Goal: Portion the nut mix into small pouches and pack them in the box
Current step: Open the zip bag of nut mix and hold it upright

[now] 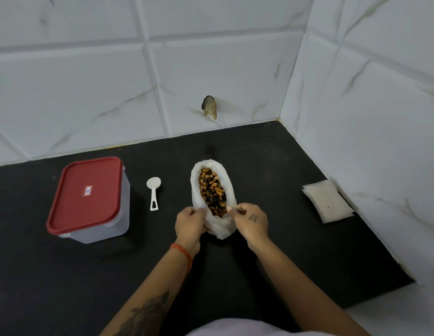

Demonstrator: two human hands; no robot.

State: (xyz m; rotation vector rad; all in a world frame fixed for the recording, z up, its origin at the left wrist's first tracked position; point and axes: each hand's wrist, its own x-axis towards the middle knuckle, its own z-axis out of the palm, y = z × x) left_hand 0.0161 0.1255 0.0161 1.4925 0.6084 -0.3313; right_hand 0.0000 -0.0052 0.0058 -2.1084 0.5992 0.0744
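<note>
A white plastic bag (220,227) stands open on the black counter, filled with a brown and dark nut mix (212,190). My left hand (189,225) pinches the near left edge of the bag's mouth. My right hand (251,220) pinches the near right edge, so the mouth is held spread. A clear plastic box with a red lid (86,197) stands shut at the left. A white plastic scoop (153,192) lies between the box and the bag. A small stack of flat white pouches (328,201) lies at the right, near the wall.
The black counter (271,263) meets white marble-look tiled walls at the back and right, forming a corner. A chipped hole (209,107) shows in the back wall tile above the bag. The counter's right edge ends near the lower right.
</note>
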